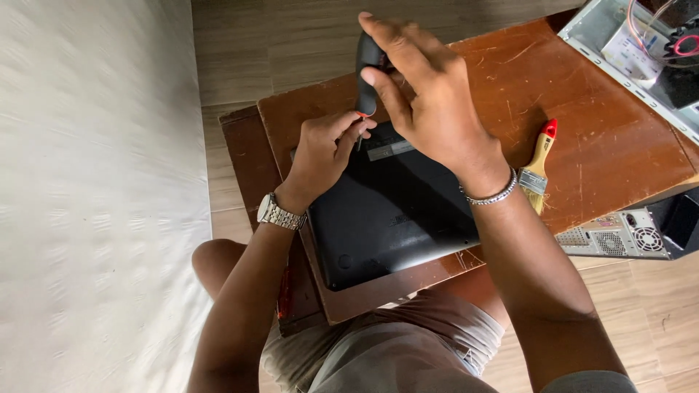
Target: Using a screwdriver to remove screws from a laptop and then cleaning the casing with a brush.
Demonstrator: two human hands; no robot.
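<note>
Hands meet over a black laptop (389, 211) that lies bottom-up on a scratched brown desk (582, 124), its near edge toward the person's lap. The right hand (426, 94) comes in from above with a metal bracelet (495, 195) at the wrist, and its fingers (382, 87) are curled around the black handle of a screwdriver (366, 76), which stands nearly upright over the far left corner of the laptop. The left hand (324, 153), with a metal watch (280, 213) on its wrist, rests on that same corner, and its fingers (357, 129) are pinched together around the lower end of the screwdriver where a bit of red shows; the tip itself is hidden behind them. A grey rectangular label (391, 150) sits on the laptop's underside just beside the left hand, too small to make out further. To the right of the laptop, apart from it, a paintbrush (539, 164) with a pale wooden handle, a red end and light bristles lies on the desk. At the desk's far right corner an open computer case (597, 29) shows red wires and a pale rectangular sticker inside. Another computer case (626, 234), grey at the back with vent holes, stands on the wooden floor (291, 44) beside the desk. On the left, a white bed (95, 196) fills the view.
</note>
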